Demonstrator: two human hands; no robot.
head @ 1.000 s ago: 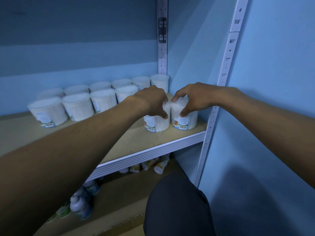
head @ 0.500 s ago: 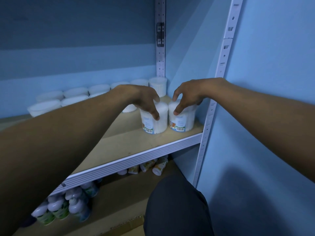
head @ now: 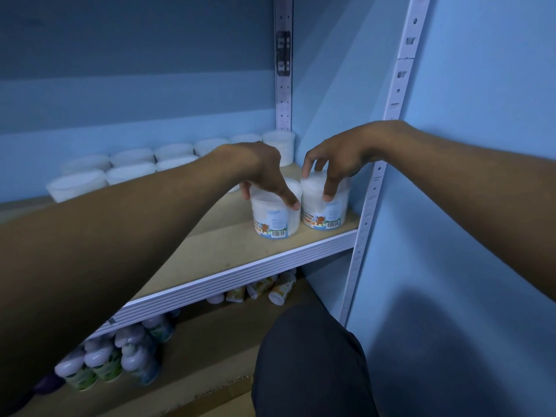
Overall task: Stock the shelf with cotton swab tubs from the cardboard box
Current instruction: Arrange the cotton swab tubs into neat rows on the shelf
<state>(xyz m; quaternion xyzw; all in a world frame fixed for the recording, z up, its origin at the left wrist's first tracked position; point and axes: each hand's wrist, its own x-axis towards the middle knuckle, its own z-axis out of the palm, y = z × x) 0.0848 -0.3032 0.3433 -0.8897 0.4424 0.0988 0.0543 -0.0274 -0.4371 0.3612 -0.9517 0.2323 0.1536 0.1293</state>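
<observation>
Your fingers have loosened — left hand [head: 264, 173] and right hand [head: 334, 164] each still pinch an upright tub directly beneath: left tub [head: 275, 215], right tub [head: 325, 206].

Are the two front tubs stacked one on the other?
No: the left tub and right tub stand side by side on the shelf board.

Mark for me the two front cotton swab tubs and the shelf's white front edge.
left tub [head: 275, 219]: head view, on its labelled side wall.
right tub [head: 326, 213]: head view, on its side wall above the barcode.
shelf front edge [head: 240, 273]: head view, on the ribbed white strip.
</observation>
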